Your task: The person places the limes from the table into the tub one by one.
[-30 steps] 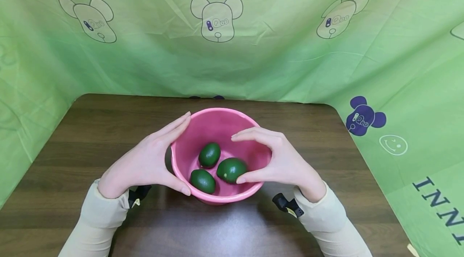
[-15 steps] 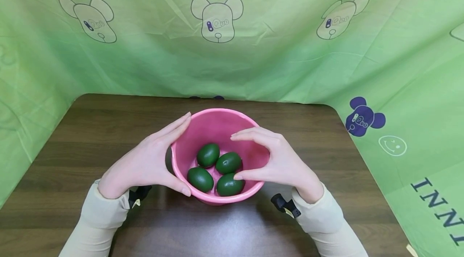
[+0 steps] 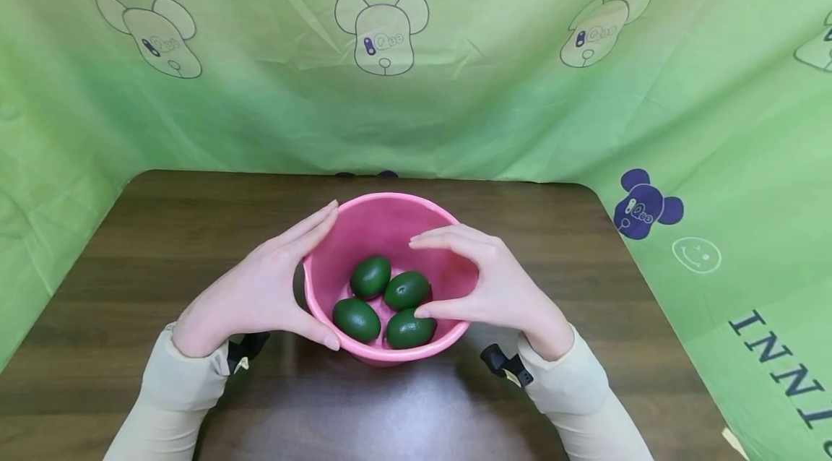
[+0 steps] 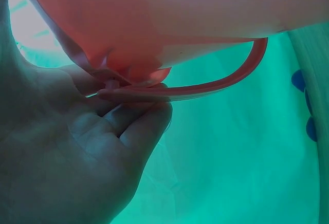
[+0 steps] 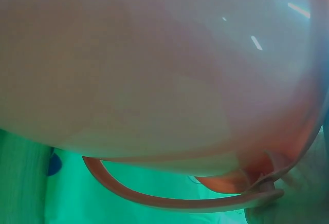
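Note:
A pink bucket [image 3: 383, 355] stands on the table, with several dark green, glossy, egg-shaped fruits [image 3: 356, 320] lying on its floor. My left hand [image 3: 273, 287] grips the bucket's left side, thumb at the front rim and fingers along the back left rim. Over the right rim my right hand [image 3: 494, 280] reaches in with thumb and fingers spread in a wide curve, nothing held between them. Its thumb tip overlaps the front right fruit [image 3: 411, 331] in the head view. In the left wrist view the bucket's handle [image 4: 221, 82] curves past my left fingers.
The brown wooden table [image 3: 162, 230] extends around the bucket. A green printed cloth [image 3: 383, 128] hangs behind and along both sides of it. A small black wrist camera [image 3: 507, 365] sits below my right wrist, another below my left.
A fruit that was up near my right thumb now lies in the bucket with the others; one formerly covered by it shows. The right hand shifts slightly left; the left keeps its place.

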The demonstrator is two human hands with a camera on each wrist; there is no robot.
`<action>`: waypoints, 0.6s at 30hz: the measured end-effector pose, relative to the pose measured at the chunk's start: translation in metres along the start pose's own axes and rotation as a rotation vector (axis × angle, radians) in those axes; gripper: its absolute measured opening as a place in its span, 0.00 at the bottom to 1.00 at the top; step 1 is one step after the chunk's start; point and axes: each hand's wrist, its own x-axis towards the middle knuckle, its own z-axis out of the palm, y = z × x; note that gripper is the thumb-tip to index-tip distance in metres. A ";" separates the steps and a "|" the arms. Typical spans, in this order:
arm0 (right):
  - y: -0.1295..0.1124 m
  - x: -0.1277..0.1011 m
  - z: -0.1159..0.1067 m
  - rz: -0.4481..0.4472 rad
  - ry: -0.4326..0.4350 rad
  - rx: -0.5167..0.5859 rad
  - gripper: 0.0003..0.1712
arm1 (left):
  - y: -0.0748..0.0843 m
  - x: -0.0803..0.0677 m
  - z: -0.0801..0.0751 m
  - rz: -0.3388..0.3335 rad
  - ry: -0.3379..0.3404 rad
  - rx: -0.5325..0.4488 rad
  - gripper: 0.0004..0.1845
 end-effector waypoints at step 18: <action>-0.010 0.001 -0.001 0.004 0.079 0.085 0.40 | -0.002 0.000 0.000 0.012 -0.002 -0.001 0.77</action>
